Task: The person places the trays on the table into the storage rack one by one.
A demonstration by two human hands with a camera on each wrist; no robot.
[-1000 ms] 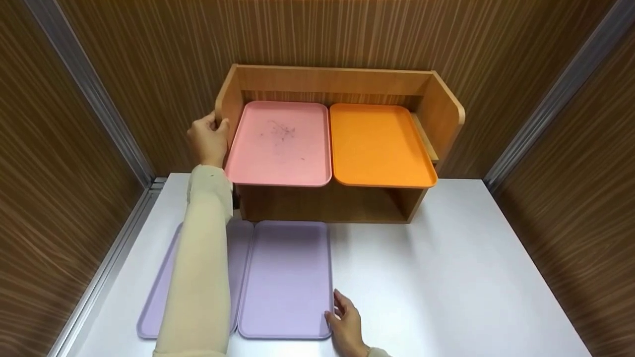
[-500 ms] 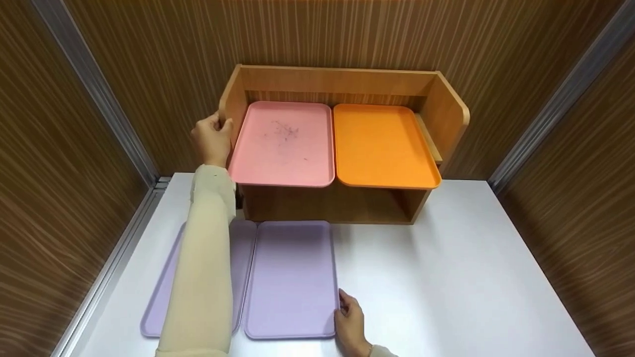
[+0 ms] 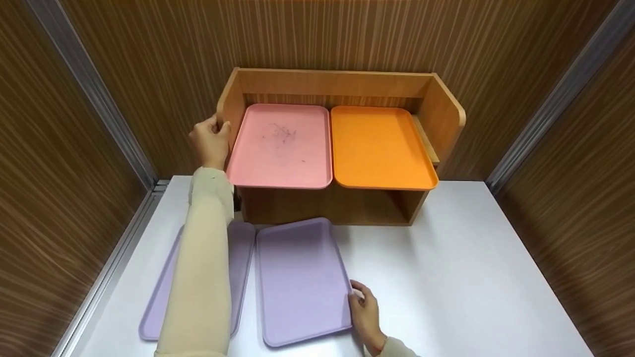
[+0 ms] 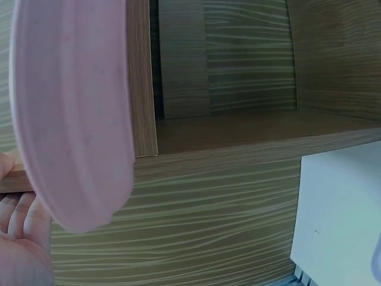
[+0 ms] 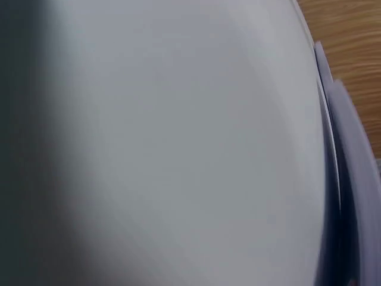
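Observation:
My left hand [image 3: 211, 144] grips the front edge of the left side panel of a wooden shelf [image 3: 335, 83]; the left wrist view shows its fingers [image 4: 30, 220] and thumb on either side of that panel. Beside it a pink tray [image 3: 280, 146] with dark marks lies on the shelf's upper level, next to an orange tray [image 3: 382, 148]. Lower down, my right hand [image 3: 365, 312] pinches the right edge of a purple tray [image 3: 305, 282], which is turned askew and seems slightly raised on that side. Its edge also shows in the right wrist view.
A second purple tray [image 3: 243, 263] lies to the left on the white table [image 3: 461, 277], partly hidden by my left sleeve [image 3: 203, 277]. The shelf's lower compartment [image 3: 332, 203] opens toward me. Wood-patterned walls [image 3: 327, 34] stand behind and on both sides.
My right hand has drawn the purple tray to the right, away from the second one, and the tray has turned out of line. My left hand keeps its grip on the shelf panel.

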